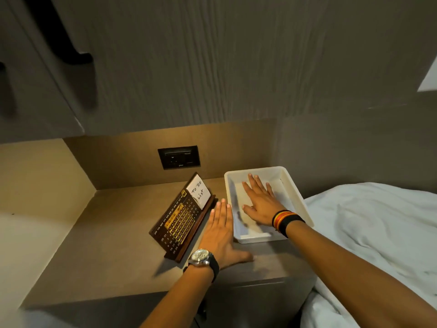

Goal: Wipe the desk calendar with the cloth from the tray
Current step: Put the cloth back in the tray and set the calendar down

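Toward the surface's back right corner, right hand (260,200) lies flat inside tray (299,188), fingers (254,182) spread on pale cloth (281,188) (ungripped); calendar (182,218) stands left, beside flat, empty left hand (221,235).

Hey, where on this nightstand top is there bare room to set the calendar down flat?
The widest bare patch is the tabletop left of the desk calendar, out to the side wall. A smaller strip runs behind it, below the wall socket. The right side is crowded: the left hand, then the tray with the right hand in it.
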